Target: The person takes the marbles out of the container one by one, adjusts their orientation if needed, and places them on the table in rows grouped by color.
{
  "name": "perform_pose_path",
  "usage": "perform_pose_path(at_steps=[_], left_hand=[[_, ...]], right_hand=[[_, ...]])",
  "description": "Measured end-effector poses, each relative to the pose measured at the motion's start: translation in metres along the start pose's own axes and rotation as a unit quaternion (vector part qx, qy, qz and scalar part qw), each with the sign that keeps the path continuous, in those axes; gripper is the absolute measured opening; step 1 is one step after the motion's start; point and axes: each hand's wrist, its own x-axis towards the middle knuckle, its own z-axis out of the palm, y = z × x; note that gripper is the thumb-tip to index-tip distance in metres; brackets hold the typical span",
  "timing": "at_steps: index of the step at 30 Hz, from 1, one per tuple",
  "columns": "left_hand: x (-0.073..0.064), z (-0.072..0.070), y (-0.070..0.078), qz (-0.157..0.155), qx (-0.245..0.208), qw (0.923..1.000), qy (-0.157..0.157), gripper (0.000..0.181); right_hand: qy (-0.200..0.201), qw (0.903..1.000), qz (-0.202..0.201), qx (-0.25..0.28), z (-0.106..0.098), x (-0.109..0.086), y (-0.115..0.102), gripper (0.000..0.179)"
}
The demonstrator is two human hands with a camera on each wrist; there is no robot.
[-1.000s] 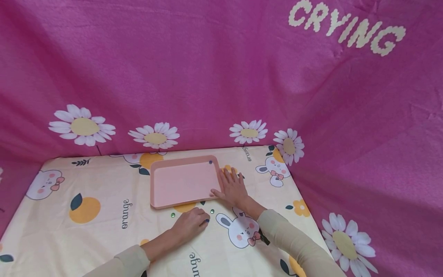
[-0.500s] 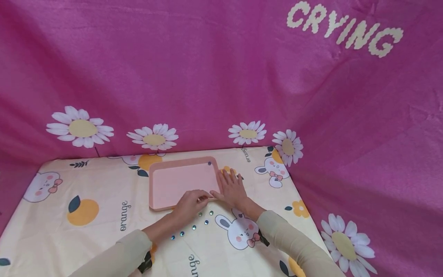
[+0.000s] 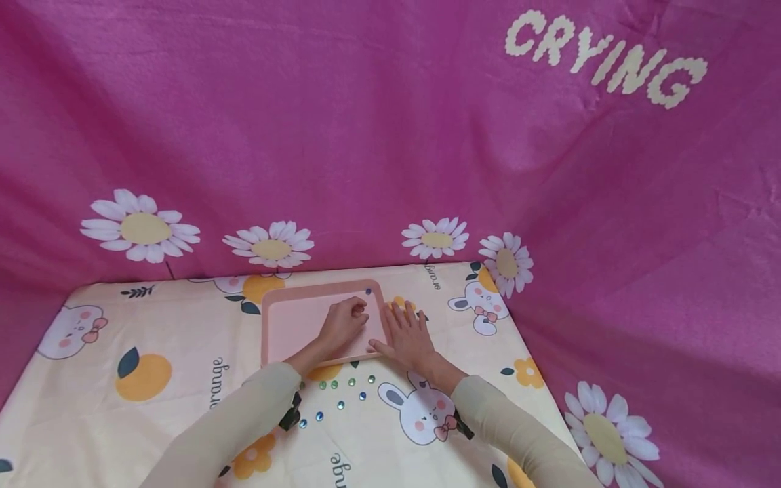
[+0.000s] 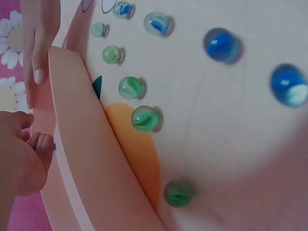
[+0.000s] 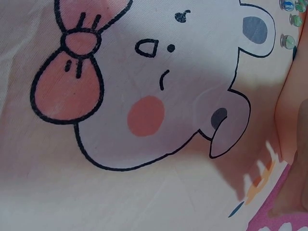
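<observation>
My left hand [image 3: 344,324] is over the pink tray [image 3: 266,332] with its fingers curled. In the left wrist view a speck of blue marble [image 4: 54,147] shows at its fingertips; most of it is hidden. A dark blue marble [image 3: 369,291] sits in the tray's far right corner. My right hand [image 3: 410,337] rests with spread fingers against the tray's right side, its thumb at the near right corner. In front of the tray lie green marbles [image 4: 145,119] in one row and blue marbles [image 4: 221,44] in another.
A cream cloth [image 3: 195,434] printed with oranges, bunnies and flowers covers the table. Pink fabric [image 3: 366,135] with daisies and lettering hangs behind and at the sides. Several marbles lie loose close to the tray's near edge, below my left forearm.
My left hand has moved from the cloth near the marbles, up past the tray's near rim and into the space above the tray, uncovering the marbles. My right hand has stayed at the tray.
</observation>
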Motion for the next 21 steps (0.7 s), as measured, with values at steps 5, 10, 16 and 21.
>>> perform_pose_path(at_steps=[5, 10, 16, 21], left_hand=[[0.012, 0.005, 0.000, -0.002, -0.005, 0.9999, 0.016, 0.029], [0.022, 0.009, -0.006, -0.013, -0.005, 0.9996, 0.026, 0.031], [0.032, 0.012, -0.009, -0.020, -0.003, 0.9992, 0.034, 0.034], [0.039, 0.015, -0.012, -0.024, 0.011, 0.9988, 0.042, 0.034]], right_hand=[[-0.006, 0.9999, 0.002, -0.009, 0.002, 0.000, 0.001, 0.091], [-0.002, 1.0000, -0.001, 0.006, 0.001, -0.001, 0.001, 0.090], [-0.007, 0.9999, 0.000, 0.008, 0.002, -0.002, 0.001, 0.091], [-0.014, 0.9998, -0.002, 0.012, 0.002, -0.001, 0.002, 0.091]])
